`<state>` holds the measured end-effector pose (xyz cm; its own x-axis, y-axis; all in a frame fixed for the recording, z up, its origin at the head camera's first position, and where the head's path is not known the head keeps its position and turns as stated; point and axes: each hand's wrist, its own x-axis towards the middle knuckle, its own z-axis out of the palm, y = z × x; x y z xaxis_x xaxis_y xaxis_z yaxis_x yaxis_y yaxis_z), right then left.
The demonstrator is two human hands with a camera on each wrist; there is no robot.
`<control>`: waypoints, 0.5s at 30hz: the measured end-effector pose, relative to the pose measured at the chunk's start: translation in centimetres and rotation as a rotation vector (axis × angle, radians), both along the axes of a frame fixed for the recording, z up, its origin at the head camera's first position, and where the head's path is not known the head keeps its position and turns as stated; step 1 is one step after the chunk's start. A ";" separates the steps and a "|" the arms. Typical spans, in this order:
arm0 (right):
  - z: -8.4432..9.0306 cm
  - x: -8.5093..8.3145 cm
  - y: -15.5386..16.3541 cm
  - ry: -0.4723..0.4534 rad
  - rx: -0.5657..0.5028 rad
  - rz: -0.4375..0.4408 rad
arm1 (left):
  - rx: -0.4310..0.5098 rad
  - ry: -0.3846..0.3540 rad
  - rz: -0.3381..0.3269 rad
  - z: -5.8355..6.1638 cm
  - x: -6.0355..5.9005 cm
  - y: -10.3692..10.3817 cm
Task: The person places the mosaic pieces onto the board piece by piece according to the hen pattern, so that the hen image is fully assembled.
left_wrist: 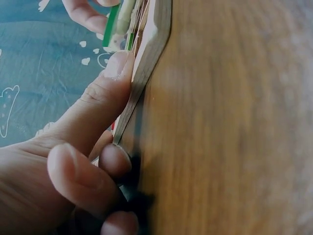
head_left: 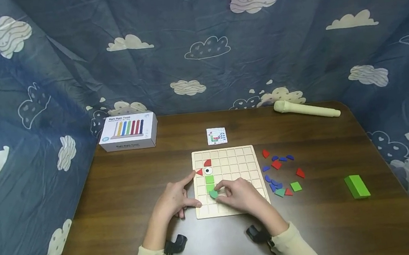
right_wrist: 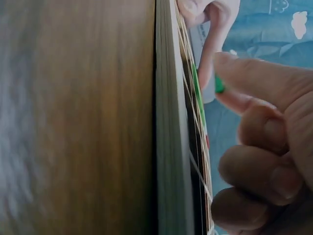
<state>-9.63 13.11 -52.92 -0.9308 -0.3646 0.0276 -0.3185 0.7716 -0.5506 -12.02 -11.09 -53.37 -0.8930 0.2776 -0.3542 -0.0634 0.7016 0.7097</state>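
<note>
I see my right hand (head_left: 240,195) pinching a green rounded piece (head_left: 214,194) over the wooden grid board (head_left: 230,158), just below two green squares (head_left: 209,183). My left hand (head_left: 175,200) rests at the board's left edge, holding nothing, index finger stretched toward the red triangle (head_left: 199,172)

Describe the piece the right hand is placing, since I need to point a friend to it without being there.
Start at the wooden grid board in the middle of the dark table. Follow its column of green squares down to the fingertips of the right hand. There lies the green rounded piece, the only green one with a curved edge; its neighbours above are square.
</note>
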 end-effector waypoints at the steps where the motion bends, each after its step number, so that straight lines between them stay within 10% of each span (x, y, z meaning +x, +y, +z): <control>1: 0.0 0.0 -0.1 -0.007 0.005 0.002 | -0.003 -0.001 -0.002 0.0 0.0 0.0; 15: -0.7 0.4 -0.6 0.053 0.081 0.032 | -0.018 -0.022 0.011 -0.1 -0.1 0.0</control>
<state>-9.25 12.51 -53.62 -0.9166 -0.3971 0.0459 -0.3709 0.8020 -0.4682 -12.13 -11.07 -53.45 -0.8877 0.2618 -0.3787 -0.0865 0.7131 0.6957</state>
